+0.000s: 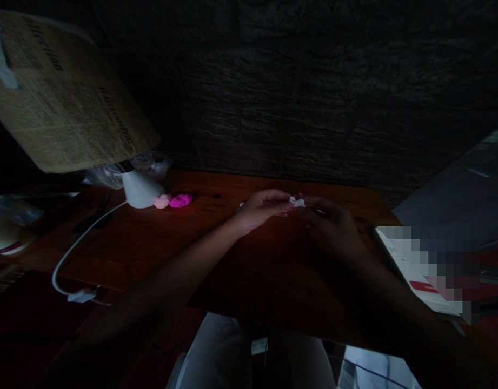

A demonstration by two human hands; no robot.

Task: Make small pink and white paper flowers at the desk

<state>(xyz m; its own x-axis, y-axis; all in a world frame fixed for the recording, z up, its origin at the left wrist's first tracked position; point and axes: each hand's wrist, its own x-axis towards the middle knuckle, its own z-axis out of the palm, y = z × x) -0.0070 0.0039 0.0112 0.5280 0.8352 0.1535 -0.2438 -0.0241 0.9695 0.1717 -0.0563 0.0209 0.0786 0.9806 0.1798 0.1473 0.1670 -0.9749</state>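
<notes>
Above the wooden table, my left hand [267, 209] pinches a small white lump [298, 202] between thumb and fingers. It looks like soft modelling clay, though the dim light hides its exact kind. From the other side my right hand [332, 221] closes its fingertips on the same lump. Another bit of white [241, 206] peeks out behind my left hand, mostly hidden. Off to the left, a pale pink lump [162, 201] and a bright magenta lump [180, 201] lie side by side on the table, apart from both hands.
A lamp with a newsprint shade [82, 102] and white base [141, 189] stands at the left. Its white cord [70, 254] runs over the table's front edge. Clear plastic [155, 165] lies behind the base. A calendar-like white object [403, 265] sits right. A dark wall [293, 97] backs the table.
</notes>
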